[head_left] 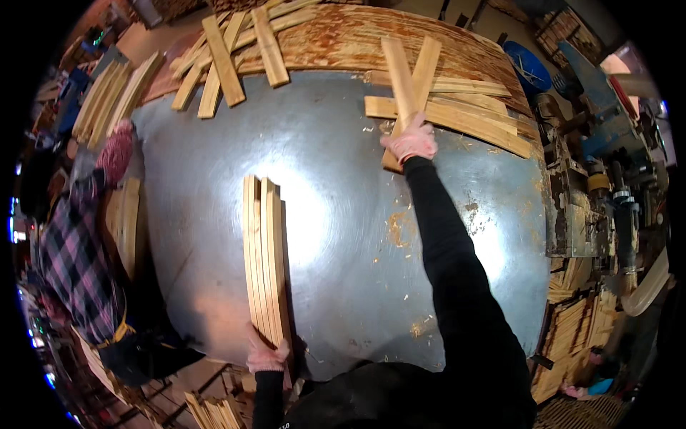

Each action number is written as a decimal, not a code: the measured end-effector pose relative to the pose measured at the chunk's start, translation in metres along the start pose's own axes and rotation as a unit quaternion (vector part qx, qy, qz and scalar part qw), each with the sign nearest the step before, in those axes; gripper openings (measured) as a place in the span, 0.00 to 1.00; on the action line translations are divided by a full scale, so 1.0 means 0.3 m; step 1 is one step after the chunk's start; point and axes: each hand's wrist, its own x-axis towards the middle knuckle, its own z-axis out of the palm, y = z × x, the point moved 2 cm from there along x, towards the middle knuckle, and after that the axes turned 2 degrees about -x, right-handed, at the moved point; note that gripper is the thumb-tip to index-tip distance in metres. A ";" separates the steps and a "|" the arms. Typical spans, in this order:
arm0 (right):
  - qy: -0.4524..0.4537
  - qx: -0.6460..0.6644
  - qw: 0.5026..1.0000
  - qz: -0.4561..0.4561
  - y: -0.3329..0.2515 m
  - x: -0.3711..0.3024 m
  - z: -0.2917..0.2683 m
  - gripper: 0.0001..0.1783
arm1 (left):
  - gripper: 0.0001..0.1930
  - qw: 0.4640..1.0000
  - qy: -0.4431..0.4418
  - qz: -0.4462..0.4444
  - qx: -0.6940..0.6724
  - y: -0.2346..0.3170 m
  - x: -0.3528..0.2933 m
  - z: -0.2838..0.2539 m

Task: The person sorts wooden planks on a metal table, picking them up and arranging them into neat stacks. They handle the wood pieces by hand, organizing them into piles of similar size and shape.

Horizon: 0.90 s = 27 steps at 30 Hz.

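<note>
Near the front edge of the metal-topped table [329, 314], my left hand [268, 355] in a pink glove is closed round the near end of a bundle of wooden slats [266, 264]. The slats lie side by side, pointing away from me. My right arm reaches far forward. Its pink-gloved hand [416, 141] is closed on a wooden slat [399, 75], which slants away over the pile. Beneath and behind it, more slats [464, 127] lie crosswise, and another slat [426, 68] crosses it. My right palm and the gripped edges are partly hidden.
Loose slats [223, 61] lie crossed at the far left on a worn wooden board [343, 36]. A co-worker in a plaid sleeve [78, 250] stands at the left, a gloved hand [116, 150] by stacked slats [107, 100]. Machinery [600, 164] lines the right edge.
</note>
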 end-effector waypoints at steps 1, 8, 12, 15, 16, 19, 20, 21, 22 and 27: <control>-0.035 0.027 0.999 0.024 -0.003 -0.001 0.048 0.62 | 0.55 0.999 0.027 0.023 -0.019 -0.012 -0.002 0.006; -0.147 0.330 0.932 0.040 0.116 -0.150 -0.004 0.44 | 0.41 0.937 0.159 0.264 -0.164 0.373 -0.018 -0.161; -0.426 0.819 0.383 0.009 0.307 -0.450 -0.063 0.36 | 0.28 0.755 -0.218 0.053 -0.616 0.723 0.151 0.022; -0.477 0.801 0.342 0.114 0.401 -0.677 -0.033 0.35 | 0.21 0.648 -0.427 0.053 -0.629 0.892 0.299 0.293; -0.471 0.786 0.369 0.155 0.448 -0.741 -0.023 0.33 | 0.19 0.688 -0.445 0.110 -0.563 0.994 0.309 0.331; -0.427 0.696 0.530 0.229 0.614 -0.798 0.033 0.29 | 0.20 0.580 -0.448 -0.012 -0.680 1.157 0.287 0.379; -0.463 0.663 0.554 0.197 0.638 -0.771 0.002 0.29 | 0.21 0.633 -0.443 0.009 -0.635 1.150 0.306 0.402; -0.490 0.632 0.577 0.165 0.668 -0.739 -0.016 0.28 | 0.20 0.685 -0.415 0.025 -0.599 1.141 0.302 0.408; -0.418 0.547 0.719 0.092 0.704 -0.692 0.012 0.29 | 0.19 0.733 -0.388 0.047 -0.557 1.143 0.294 0.409; -0.242 0.026 0.953 -0.182 0.430 -0.603 -0.017 0.32 | 0.21 0.713 -0.367 0.060 -0.595 1.046 0.209 0.477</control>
